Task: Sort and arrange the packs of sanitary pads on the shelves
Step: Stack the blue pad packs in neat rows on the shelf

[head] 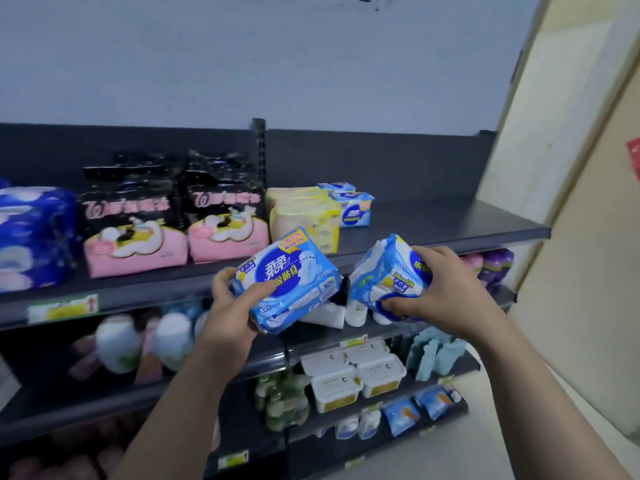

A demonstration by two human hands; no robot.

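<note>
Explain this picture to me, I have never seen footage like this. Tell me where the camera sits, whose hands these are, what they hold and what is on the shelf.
No machine here: a person wears one camera on the head, so the single picture looks forward and down over their own arms. The left hand grips a light blue pack, printed front toward the camera. The right hand grips a second light blue pack, tilted. Both are held in front of a dark top shelf. On it stand a dark blue pack, two black-and-pink packs, yellow packs and, beside those, matching light blue packs. The lower shelves hold other goods, too blurred to name.
</note>
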